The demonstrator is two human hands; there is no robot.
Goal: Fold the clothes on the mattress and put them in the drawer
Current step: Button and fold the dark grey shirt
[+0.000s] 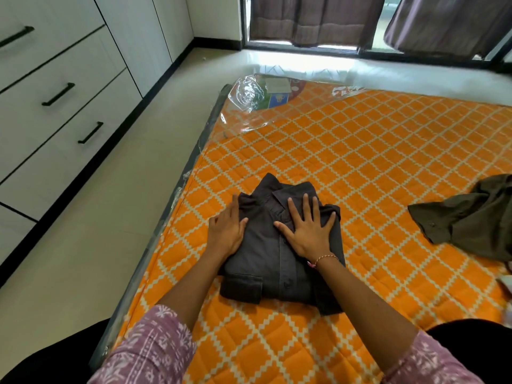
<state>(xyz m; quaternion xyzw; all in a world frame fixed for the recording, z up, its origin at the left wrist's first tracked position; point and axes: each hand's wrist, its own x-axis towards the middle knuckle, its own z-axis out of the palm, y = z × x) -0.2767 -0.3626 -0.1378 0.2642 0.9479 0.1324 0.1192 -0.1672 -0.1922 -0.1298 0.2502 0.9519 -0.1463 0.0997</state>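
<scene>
Dark folded shirt [279,261] under left hand [225,231] — and right hand [307,231]

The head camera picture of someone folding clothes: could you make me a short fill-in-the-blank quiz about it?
1. Both hands, left hand and right hand, press flat on the folded ____ shirt.
2. The mattress cover is ____ with a cream lattice.
3. The olive garment lies ____.

Missing words: dark grey; orange; unfolded

Left hand [225,231] flat, fingers together; right hand [307,228] flat (fingers splayed).
</scene>
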